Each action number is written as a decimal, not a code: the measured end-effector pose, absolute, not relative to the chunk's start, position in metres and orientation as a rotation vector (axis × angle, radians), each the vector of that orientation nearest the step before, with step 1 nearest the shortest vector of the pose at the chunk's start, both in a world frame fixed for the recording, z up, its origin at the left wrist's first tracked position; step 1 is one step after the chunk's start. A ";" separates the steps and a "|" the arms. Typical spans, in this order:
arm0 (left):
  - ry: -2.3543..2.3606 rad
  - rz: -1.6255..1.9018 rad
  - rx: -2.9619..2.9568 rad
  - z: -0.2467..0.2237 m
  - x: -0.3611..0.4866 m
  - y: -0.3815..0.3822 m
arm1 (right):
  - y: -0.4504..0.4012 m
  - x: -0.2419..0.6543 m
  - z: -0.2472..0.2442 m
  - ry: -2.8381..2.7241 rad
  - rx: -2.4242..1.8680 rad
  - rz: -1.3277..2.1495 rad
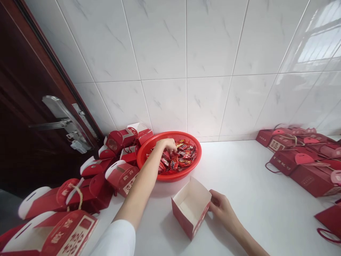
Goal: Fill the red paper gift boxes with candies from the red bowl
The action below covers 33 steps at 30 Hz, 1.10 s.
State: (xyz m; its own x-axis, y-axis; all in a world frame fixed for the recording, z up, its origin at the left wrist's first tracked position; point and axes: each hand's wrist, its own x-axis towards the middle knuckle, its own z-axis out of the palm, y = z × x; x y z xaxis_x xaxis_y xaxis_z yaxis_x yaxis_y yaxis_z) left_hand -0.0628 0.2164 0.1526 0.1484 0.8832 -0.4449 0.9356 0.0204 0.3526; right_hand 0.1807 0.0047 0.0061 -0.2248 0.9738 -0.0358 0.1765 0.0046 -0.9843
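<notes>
My left hand (168,145) reaches into a red plastic basket (197,161), fingers curled down and closed among the wrapped candies (183,154). Its fingertips are partly hidden, so which candies they grip cannot be made out. In front of the basket an open red paper gift box (183,217) sits on the white tabletop, its pale inside facing up. My right hand (220,204) is closed on the box's right side, thumb and fingers pinching the upper edge near the corner.
Red gift boxes with handles, several with flaps open, crowd the left (93,193). More closed red boxes (306,174) with cord handles line the right. A white tiled wall (165,103) stands behind the white tabletop (234,167). A dark door with a metal handle (61,122) is at left.
</notes>
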 end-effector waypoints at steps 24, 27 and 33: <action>1.517 0.775 1.789 0.136 -0.075 0.226 | 0.001 0.179 0.014 -1.507 -1.244 1.312; 1.320 0.815 1.637 0.145 -0.073 0.220 | 0.002 0.181 0.017 -1.441 -1.248 1.332; 0.855 0.944 1.523 0.157 -0.054 0.197 | 0.010 0.192 0.029 -1.301 -1.253 1.168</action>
